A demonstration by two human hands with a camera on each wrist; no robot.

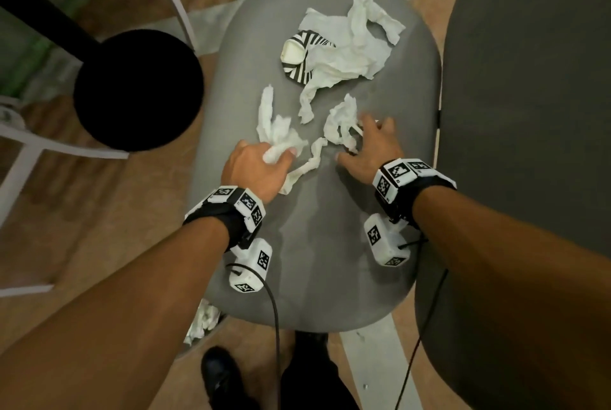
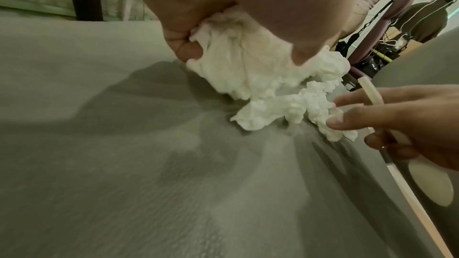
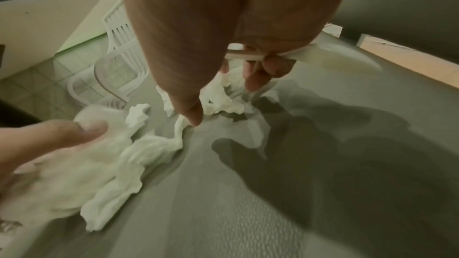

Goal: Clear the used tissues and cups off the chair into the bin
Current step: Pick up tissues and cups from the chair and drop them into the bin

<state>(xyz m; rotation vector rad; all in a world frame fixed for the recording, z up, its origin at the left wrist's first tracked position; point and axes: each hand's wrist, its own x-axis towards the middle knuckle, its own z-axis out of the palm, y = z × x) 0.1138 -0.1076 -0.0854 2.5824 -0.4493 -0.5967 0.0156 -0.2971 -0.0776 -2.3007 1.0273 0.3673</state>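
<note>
On the grey chair seat (image 1: 330, 244), the left hand (image 1: 254, 168) clutches a crumpled tissue (image 1: 281, 140); at its three o'clock, the right hand (image 1: 367, 151) pinches a white spoon (image 3: 330, 60), fingertips touching another tissue (image 1: 340, 122).

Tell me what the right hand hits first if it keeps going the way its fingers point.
Likely the crumpled tissue right at the right hand's fingertips; beyond it lies the big tissue over the striped cup. Depth is unclear.

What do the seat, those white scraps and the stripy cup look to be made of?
Chair seat: apparently woven grey fabric, matte; a fine weave shows in the wrist views. White tissues: thin soft paper, crumpled and twisted, which the left hand bunches easily. Striped cup: probably paper, crushed flat, black-and-white printed outside, plain white inside.
</note>
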